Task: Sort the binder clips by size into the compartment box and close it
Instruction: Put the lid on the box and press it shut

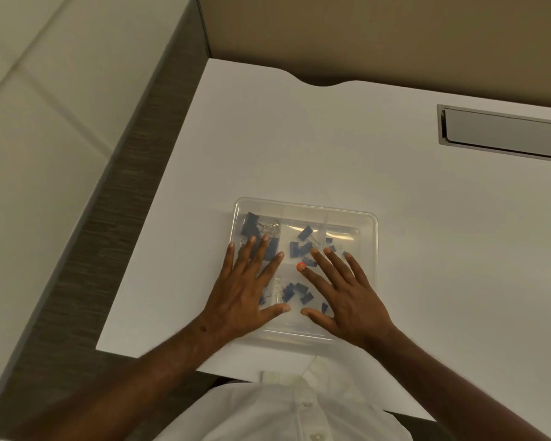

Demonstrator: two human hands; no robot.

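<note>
White and smooth, the desk point(395, 192) fills most of the view, with a tan partition along its far edge and a dark wood-grain strip running down its left edge; pale padded panels lie beyond that strip.

Near the front edge of the desk, left of its middle, sits the clear compartment box point(371, 237), its transparent lid down over the contents. Blue binder clips point(301, 249) show through the plastic. In the far-left compartment lie the biggest ones, some with silver wire handles folded out. The middle compartment on the far side has medium clips, and the far-right one a few very small clips. More small clips sit in a near compartment between the two hands.

The left hand point(242, 291) lies flat on the lid over the left part of the box, fingers straight and spread, thumb pointing right toward the box's middle; it grips nothing. The right hand point(344, 294) lies flat on the lid's right part in the same way, fingers straight and fanned toward the far edge, thumb pointing left. The two thumb tips are close but apart. A small orange-red spot point(300, 266) shows at the tip of the right index finger; what it is cannot be told.

Toward the far-right corner of the desk a grey metal cable hatch point(503, 132) is set into the surface. A white buttoned shirt point(299, 409) fills the bottom of the view.
</note>
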